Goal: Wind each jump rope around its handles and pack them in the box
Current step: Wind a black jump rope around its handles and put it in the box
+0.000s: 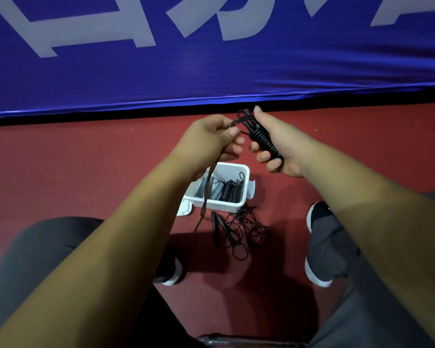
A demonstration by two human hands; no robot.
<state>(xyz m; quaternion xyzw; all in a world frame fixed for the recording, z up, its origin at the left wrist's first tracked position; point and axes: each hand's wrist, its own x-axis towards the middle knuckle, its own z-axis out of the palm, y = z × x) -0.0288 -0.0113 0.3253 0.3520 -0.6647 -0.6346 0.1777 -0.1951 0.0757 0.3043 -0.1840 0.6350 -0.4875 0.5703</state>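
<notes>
Handles: black jump-rope handle pair, part-wound with black cord (263, 141), lay in the right hand (283, 146), fingers curled round them. Long axis ran diagonally, from far-left tip to near-right butt. Free black cord strand (235, 122) left the far tip toward the left hand (209, 139), just beside it on the left, which pinched the strand; slack trailed to the floor. Judgement: next turn must cross that axis, fed by the left hand. White plastic box (212, 205) sat below, holding wound ropes; 1 loose black rope (244, 229) lay near it.
</notes>
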